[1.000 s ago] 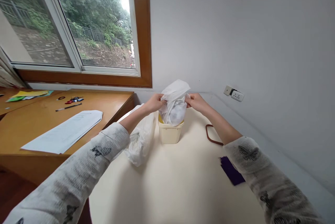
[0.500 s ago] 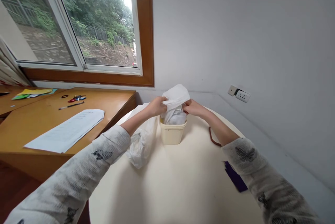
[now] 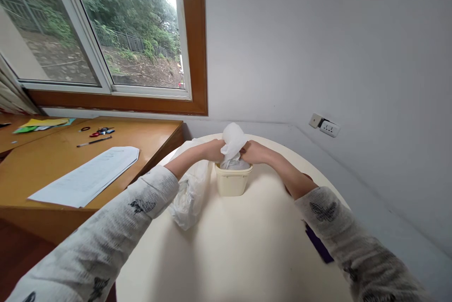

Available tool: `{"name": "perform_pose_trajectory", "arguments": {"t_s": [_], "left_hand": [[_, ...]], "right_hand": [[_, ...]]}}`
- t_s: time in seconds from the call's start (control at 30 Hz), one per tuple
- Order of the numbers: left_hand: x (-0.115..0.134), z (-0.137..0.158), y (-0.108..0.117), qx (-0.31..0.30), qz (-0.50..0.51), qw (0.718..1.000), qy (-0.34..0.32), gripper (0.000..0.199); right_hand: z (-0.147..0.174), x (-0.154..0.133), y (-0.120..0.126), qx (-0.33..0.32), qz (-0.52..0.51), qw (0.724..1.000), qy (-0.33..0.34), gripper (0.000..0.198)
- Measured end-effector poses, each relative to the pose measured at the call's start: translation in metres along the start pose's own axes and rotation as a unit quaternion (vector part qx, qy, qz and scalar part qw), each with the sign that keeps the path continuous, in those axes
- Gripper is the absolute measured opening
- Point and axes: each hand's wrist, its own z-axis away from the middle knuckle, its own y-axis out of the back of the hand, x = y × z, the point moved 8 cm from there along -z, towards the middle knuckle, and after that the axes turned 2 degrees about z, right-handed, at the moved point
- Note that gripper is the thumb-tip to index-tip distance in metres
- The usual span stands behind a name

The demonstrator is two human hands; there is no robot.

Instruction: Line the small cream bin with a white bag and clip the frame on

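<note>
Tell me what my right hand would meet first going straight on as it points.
Probably the bag in the tub, which your right hand seems to touch; depth there is unclear.

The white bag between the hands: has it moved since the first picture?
Yes, down: the top of the white bag was above the lower right corner of the window frame and is now below it.

Both crumpled plastic bags [image 3: 233, 136] are cloudy white, the squarish plastic tub [image 3: 232, 184] is cream, round smooth tabletop [image 3: 229, 241] is off-white, flat cloth scrap [image 3: 318, 244] is dark purple. Whitish-grey fabric sleeves [image 3: 95, 231] have black butterflies, wooden desk [image 3: 158, 133] is orangey brown lol.
</note>
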Motion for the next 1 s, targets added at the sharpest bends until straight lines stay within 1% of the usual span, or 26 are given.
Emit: {"name": "perform_pose_trajectory", "arguments": {"t_s": [0.1, 0.17, 0.23, 0.37, 0.43, 0.5, 0.6, 0.67, 0.77, 0.83, 0.9, 0.93, 0.97, 1.0], "left_hand": [[0.001, -0.002, -0.015, -0.043, 0.003, 0.999, -0.017, 0.025], [0.001, -0.002, -0.02, -0.057, 0.005, 0.998, -0.024, 0.026], [0.0, -0.001, -0.018, -0.059, 0.009, 0.998, -0.025, 0.028], [-0.003, 0.004, -0.002, -0.034, 0.03, 0.999, -0.023, 0.031], [-0.002, 0.007, 0.001, -0.03, 0.046, 0.998, -0.03, 0.037], [0.0, 0.008, -0.006, -0.046, 0.054, 0.997, -0.034, 0.04], [0.0, 0.008, -0.02, -0.068, 0.049, 0.996, -0.022, 0.036], [-0.001, 0.008, -0.021, -0.056, 0.047, 0.997, -0.011, 0.031], [0.002, 0.01, -0.005, -0.018, 0.065, 0.998, -0.01, 0.029], [0.005, 0.014, 0.008, -0.001, 0.103, 0.995, -0.014, 0.033], [0.011, 0.019, 0.015, -0.005, 0.161, 0.987, -0.027, 0.04], [0.015, 0.021, 0.015, -0.009, 0.186, 0.982, -0.038, 0.047], [0.018, 0.022, 0.016, -0.005, 0.2, 0.979, -0.049, 0.054], [0.021, 0.022, 0.016, 0.008, 0.199, 0.978, -0.058, 0.058]], "right_hand": [[0.002, -0.006, -0.014, -0.035, 0.009, 0.999, 0.009, 0.019], [0.004, -0.01, -0.017, -0.05, 0.013, 0.999, 0.014, 0.015], [0.006, -0.01, -0.014, -0.05, 0.022, 0.998, 0.009, 0.013], [0.008, -0.01, 0.001, -0.015, 0.096, 0.995, 0.015, 0.021], [0.008, -0.013, 0.001, -0.018, 0.121, 0.992, 0.028, 0.019], [0.007, -0.017, -0.007, -0.039, 0.118, 0.991, 0.043, 0.017], [0.005, -0.019, -0.017, -0.062, 0.091, 0.993, 0.051, 0.022], [0.004, -0.016, -0.016, -0.062, 0.061, 0.995, 0.041, 0.023], [0.005, -0.009, -0.005, -0.043, 0.023, 0.998, 0.034, 0.026], [0.007, -0.007, 0.006, -0.012, -0.035, 0.999, 0.038, 0.04], [0.007, -0.006, 0.015, 0.028, -0.111, 0.993, 0.039, 0.059], [0.006, -0.006, 0.017, 0.045, -0.137, 0.989, 0.035, 0.061], [0.005, -0.006, 0.018, 0.06, -0.147, 0.987, 0.027, 0.055], [0.003, -0.006, 0.019, 0.075, -0.148, 0.986, 0.02, 0.043]]}}
